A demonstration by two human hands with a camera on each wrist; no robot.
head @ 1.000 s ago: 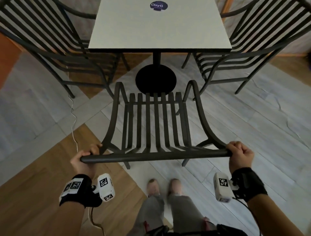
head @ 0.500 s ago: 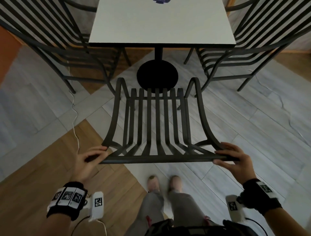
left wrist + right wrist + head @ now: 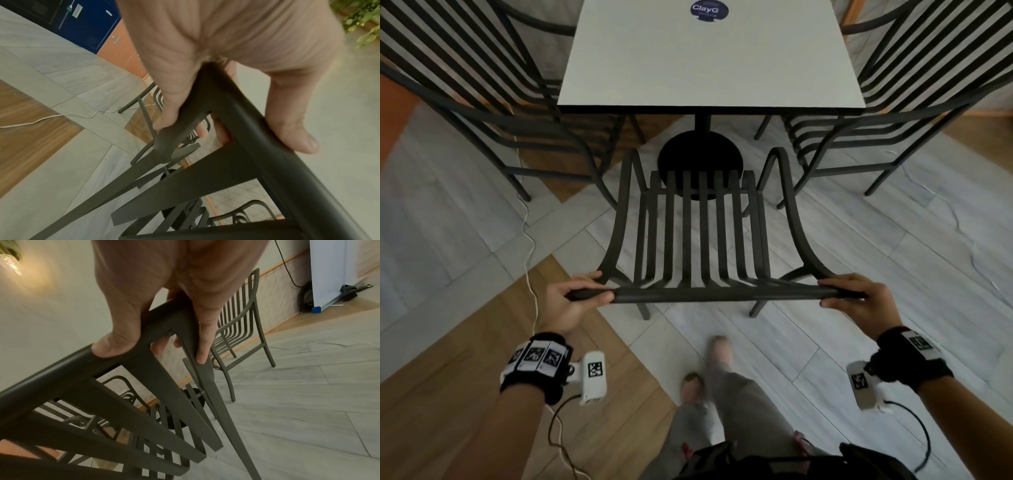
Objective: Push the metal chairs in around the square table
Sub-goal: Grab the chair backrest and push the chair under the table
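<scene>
While both hands hold its top bar, the near chair (image 3: pixel 702 240) stands in front of the table (image 3: pixel 709 61), with its seat still out from under the table top. The left hand (image 3: pixel 575 301) grips the left end of the bar (image 3: pixel 722 294), thumb on the near side and fingers curled over the far side. The right hand (image 3: pixel 859 301) grips the right end the same way. In the wrist views the fingers (image 3: pixel 287 113) wrap round the corner where the bar meets the side rail.

That chair is dark metal, smooth and dull. Its back and seat are made of long flat slats with gaps between them. The side rails curve out wide at the top and come in narrow at the seat. The bar is round like a pipe.

A left chair (image 3: pixel 482 102) and a right chair (image 3: pixel 911 102) of the same kind stand at the two sides of the table, seats partly under it. The table top is square, flat and pale, with a dark round sticker (image 3: pixel 709 10) near its far edge. It sits on one thin black post with a round black foot (image 3: pixel 700 161).

The floor (image 3: pixel 893 257) is made of long pale grey planks, with brown wood patches set in. A thin white cord (image 3: pixel 529 240) lies on it at the left. The person's feet look blurred.
</scene>
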